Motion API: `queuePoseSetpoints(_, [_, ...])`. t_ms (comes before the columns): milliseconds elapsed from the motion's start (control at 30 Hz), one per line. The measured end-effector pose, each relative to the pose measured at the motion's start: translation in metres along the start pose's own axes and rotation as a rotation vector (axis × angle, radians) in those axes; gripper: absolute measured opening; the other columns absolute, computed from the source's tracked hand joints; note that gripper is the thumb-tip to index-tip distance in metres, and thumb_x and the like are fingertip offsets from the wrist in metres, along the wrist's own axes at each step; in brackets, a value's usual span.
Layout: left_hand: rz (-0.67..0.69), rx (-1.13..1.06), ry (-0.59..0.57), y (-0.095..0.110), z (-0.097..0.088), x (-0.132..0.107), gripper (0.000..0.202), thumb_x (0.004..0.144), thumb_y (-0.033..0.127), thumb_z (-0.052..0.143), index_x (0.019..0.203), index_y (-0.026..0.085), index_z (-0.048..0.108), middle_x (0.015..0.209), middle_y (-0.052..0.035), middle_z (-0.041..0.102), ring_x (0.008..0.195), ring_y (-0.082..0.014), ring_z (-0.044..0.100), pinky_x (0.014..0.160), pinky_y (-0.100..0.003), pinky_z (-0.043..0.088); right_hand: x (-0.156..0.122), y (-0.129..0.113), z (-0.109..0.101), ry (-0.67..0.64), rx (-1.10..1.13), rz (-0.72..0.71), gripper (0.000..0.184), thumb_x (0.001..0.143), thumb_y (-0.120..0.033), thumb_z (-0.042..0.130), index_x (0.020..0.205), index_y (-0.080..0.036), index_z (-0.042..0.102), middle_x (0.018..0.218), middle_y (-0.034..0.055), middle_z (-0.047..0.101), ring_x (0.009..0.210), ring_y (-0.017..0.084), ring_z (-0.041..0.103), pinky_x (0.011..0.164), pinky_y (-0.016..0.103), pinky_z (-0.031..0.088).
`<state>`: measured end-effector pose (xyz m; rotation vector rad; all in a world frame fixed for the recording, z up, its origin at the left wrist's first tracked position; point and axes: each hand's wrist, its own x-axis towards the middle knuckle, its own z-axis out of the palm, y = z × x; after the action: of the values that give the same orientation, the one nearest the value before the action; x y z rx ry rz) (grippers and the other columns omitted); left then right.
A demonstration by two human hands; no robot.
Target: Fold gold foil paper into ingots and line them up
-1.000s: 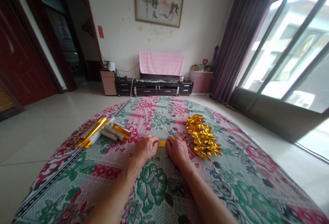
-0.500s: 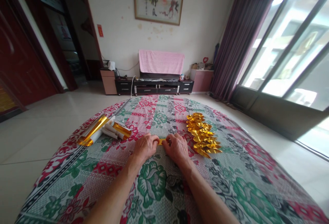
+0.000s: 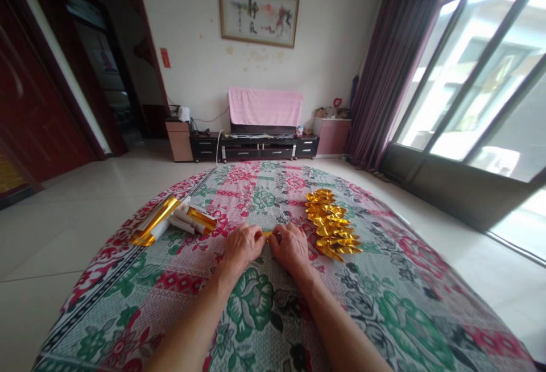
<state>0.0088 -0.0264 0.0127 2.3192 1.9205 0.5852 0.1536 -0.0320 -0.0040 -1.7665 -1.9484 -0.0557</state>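
Between my two hands a small piece of gold foil paper (image 3: 267, 234) shows as a narrow strip, most of it hidden by my fingers. My left hand (image 3: 244, 245) pinches its left end, and my right hand (image 3: 290, 247) grips the right end with curled fingers. Both hands are low over the patterned tablecloth (image 3: 251, 304). Just right of my right hand lies a row of folded gold foil pieces (image 3: 331, 224) with pointed tips, overlapping one another. Off to the left are loosely curled gold foil sheets (image 3: 160, 218) with white backs.
The cloth covers a rounded table. Beyond it, a low black TV cabinet (image 3: 273, 151) stands against the wall, with a pink towel (image 3: 265, 107) draped over what stands on it. A purple curtain (image 3: 375, 76) and large windows are at the right.
Less of the gold strip shows between my fingers now, and it looks narrower. Both hands stay in nearly the same place. The view has tilted and shifted slightly.
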Motion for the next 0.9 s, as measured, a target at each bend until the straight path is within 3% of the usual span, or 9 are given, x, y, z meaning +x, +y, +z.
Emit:
queuePoseSetpoints(167, [0.014, -0.008, 0.016, -0.001, 0.003, 0.0, 0.022, 0.081, 0.038, 0.05, 0.088, 0.025, 0.065, 0.082, -0.0046, 0.061, 0.081, -0.0182, 0.058, 0.072, -0.026, 0.041, 0.0, 0.002, 0.0, -0.002, 0.002, -0.009, 0.021, 0.085, -0.036, 0.047, 0.089, -0.024, 0.064, 0.083, 0.0036, 0.056, 0.08, 0.016, 0.05, 0.074, 0.027, 0.03])
queuePoseSetpoints(367, [-0.002, -0.08, -0.11, -0.013, 0.0, 0.009, 0.02, 0.079, 0.028, 0.052, 0.091, 0.027, 0.067, 0.081, -0.0023, 0.063, 0.077, -0.0158, 0.058, 0.07, -0.024, 0.04, 0.002, 0.004, -0.002, -0.039, 0.026, -0.002, 0.022, 0.087, -0.031, 0.044, 0.089, -0.024, 0.065, 0.083, 0.0037, 0.057, 0.081, 0.015, 0.051, 0.074, 0.026, 0.03])
queuePoseSetpoints(567, [0.042, -0.131, -0.102, -0.023, 0.002, 0.013, 0.033, 0.075, 0.02, 0.053, 0.107, 0.022, 0.062, 0.082, -0.0028, 0.066, 0.078, -0.0148, 0.059, 0.074, -0.024, 0.041, 0.004, 0.004, -0.004, -0.056, 0.039, -0.008, 0.023, 0.088, -0.028, 0.042, 0.089, -0.025, 0.065, 0.085, 0.0038, 0.058, 0.082, 0.015, 0.052, 0.072, 0.025, 0.03])
queuePoseSetpoints(767, [0.017, -0.116, -0.09, -0.021, 0.004, 0.011, 0.026, 0.076, 0.022, 0.052, 0.099, 0.022, 0.064, 0.085, -0.0034, 0.066, 0.078, -0.0156, 0.06, 0.071, -0.024, 0.041, 0.004, 0.002, -0.007, -0.088, 0.036, 0.014, 0.025, 0.088, -0.024, 0.04, 0.09, -0.024, 0.065, 0.086, 0.0044, 0.059, 0.082, 0.016, 0.053, 0.071, 0.026, 0.031])
queuePoseSetpoints(900, [0.021, -0.109, -0.099, -0.02, 0.001, 0.01, 0.023, 0.077, 0.024, 0.052, 0.096, 0.023, 0.064, 0.084, -0.003, 0.066, 0.076, -0.0155, 0.059, 0.07, -0.024, 0.041, 0.004, 0.003, -0.004, -0.043, 0.043, 0.026, 0.025, 0.085, -0.02, 0.042, 0.099, -0.022, 0.063, 0.09, 0.0055, 0.061, 0.086, 0.017, 0.054, 0.074, 0.027, 0.033])
